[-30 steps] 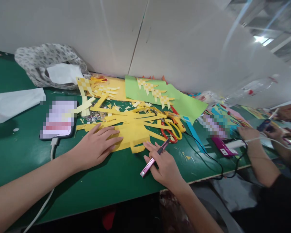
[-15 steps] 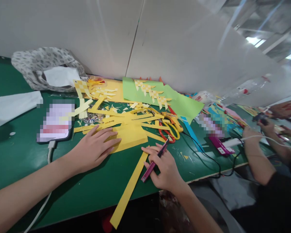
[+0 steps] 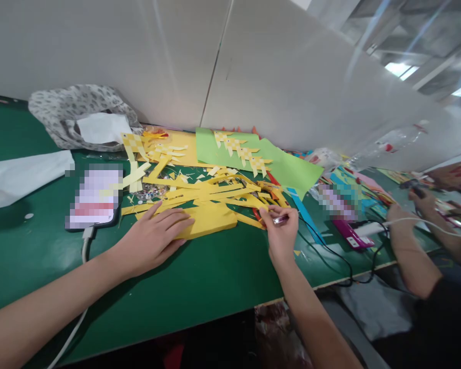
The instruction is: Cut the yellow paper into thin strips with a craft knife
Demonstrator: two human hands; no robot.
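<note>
My left hand point(image 3: 157, 237) lies flat, fingers spread, on the left part of a yellow paper sheet point(image 3: 211, 218) on the green table. At the right end of the yellow strips point(image 3: 215, 192), my right hand point(image 3: 282, 230) is closed round a purple cutter point(image 3: 280, 220), mostly hidden in the palm. Its fingertips touch the end of a yellow strip. Just behind this hand, scissors with red and yellow handles are largely covered. Woven yellow paper fish point(image 3: 240, 150) rest on a green sheet point(image 3: 292, 169) at the back.
A phone point(image 3: 96, 197) with a white cable lies at left, near a patterned cloth bag point(image 3: 80, 95). To the right are a blue strip point(image 3: 305, 215), a purple power bank point(image 3: 351, 236), black cables and another person's hands point(image 3: 399, 220).
My right hand has moved up and right to the strip pile. The long yellow strip that hung near the table's front edge is gone from there. My left hand stays on the sheet.
</note>
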